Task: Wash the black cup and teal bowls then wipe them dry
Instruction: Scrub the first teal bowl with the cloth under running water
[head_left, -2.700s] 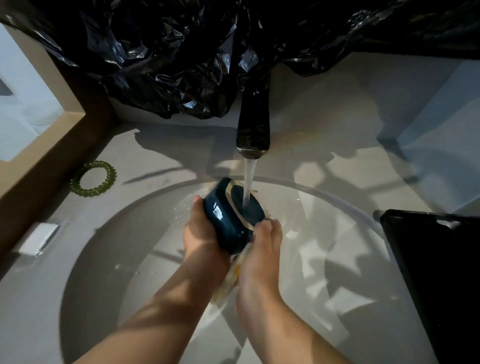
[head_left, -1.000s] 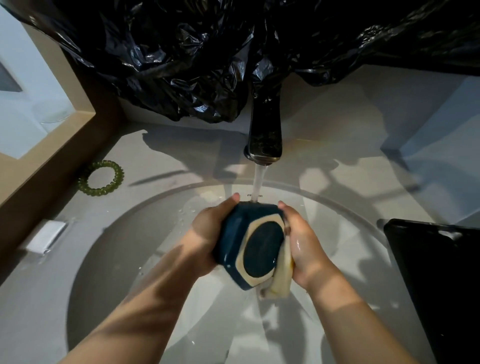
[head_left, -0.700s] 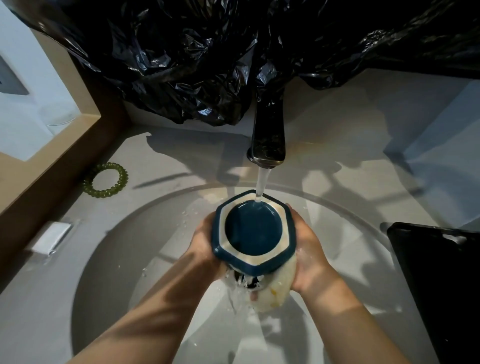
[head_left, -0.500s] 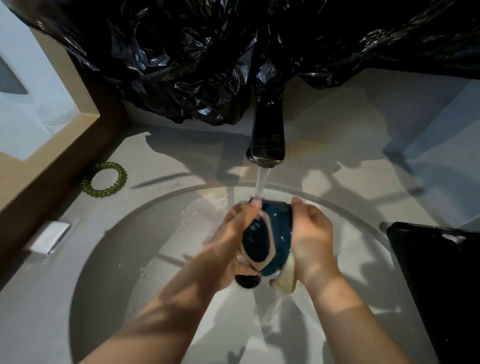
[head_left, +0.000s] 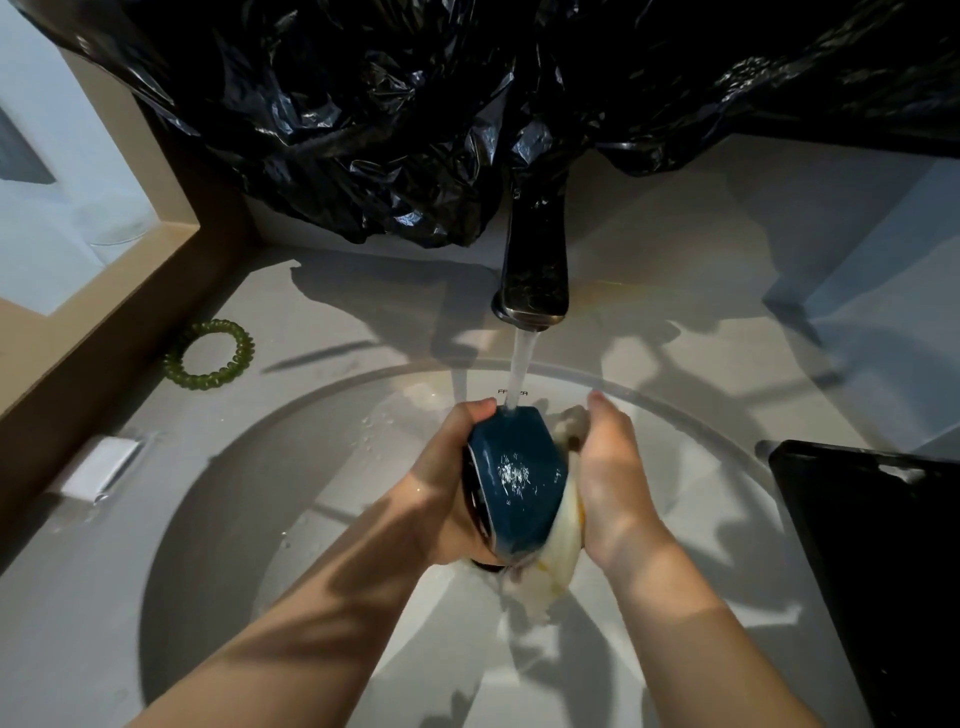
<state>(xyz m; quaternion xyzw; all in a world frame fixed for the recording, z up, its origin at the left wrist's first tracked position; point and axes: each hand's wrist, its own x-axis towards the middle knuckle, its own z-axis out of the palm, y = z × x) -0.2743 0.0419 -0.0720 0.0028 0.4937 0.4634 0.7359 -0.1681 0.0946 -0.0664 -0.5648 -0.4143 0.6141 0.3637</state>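
Teal bowl (head_left: 514, 478) is on its side over the sink (head_left: 249, 499), under the running tap (head_left: 535, 270). Left hand (head_left: 441, 499) is wrapped round its rim side. Right hand (head_left: 613, 483) curls round a pale cloth (head_left: 561, 561), pressing it to the bowl's wall. Looks mid-wash. Black cup and other bowl aren't visible; drying not yet started.

Teal bowl (head_left: 514, 478) hides most of a likely cloth (head_left: 558, 566).

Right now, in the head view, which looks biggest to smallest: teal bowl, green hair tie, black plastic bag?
1. black plastic bag
2. teal bowl
3. green hair tie
The bowl is nearer the camera, so its lead over the tie is unsure.
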